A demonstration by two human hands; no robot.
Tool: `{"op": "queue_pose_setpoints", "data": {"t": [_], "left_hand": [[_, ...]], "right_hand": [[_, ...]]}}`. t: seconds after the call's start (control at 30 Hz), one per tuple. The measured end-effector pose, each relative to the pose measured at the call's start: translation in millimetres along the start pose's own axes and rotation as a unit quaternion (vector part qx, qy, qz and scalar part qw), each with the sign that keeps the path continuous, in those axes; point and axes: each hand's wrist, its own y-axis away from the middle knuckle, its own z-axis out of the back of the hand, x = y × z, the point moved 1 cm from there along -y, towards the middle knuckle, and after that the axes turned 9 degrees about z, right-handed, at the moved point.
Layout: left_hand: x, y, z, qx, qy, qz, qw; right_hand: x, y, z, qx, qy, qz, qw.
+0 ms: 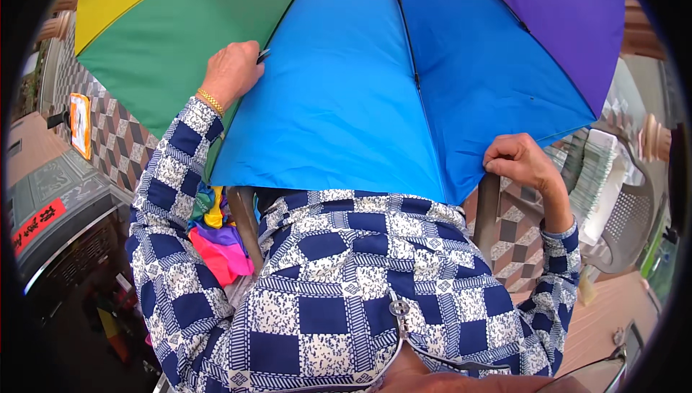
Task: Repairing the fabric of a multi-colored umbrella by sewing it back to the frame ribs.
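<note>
- a broad multicoloured cloth umbrella [339, 97] is spread across the far side and middle, its near edge at the person's waist; from left to right its panels run yellow, green, light blue, deeper blue and purple, with thin black ribs [398, 4] between.
- the left hand [234, 72] lies over the green panel, beside its seam with the light blue one; its fingers are curled closed around a small thin dark tool [264, 55], whose kind i cannot tell.
- the right hand [530, 166] is at the near right edge, thumb and forefinger pinching the deeper blue panel's hem.
- a gold-coloured linked bracelet [210, 101] circles the left wrist.
- near left, below the umbrella, lies a pile of bright pink, purple and yellow cloth [220, 249].
- on the right, a grey plastic chair [638, 209] bears a white tray [600, 209].
</note>
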Motion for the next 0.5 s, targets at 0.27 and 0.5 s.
{"op": "queue_pose_setpoints", "data": {"t": [0.27, 0.5], "left_hand": [[-62.0, -39.7, -9.0, -0.19, 0.428, 0.043, 0.882], [-133.8, -73.8, -36.4, -0.039, 0.704, 0.056, 0.707]], "right_hand": [[69.7, -90.4, 37.4, -0.146, 0.013, 0.06, 0.987], [10.7, -195.3, 69.4, -0.284, 0.079, 0.199, 0.935]]}}
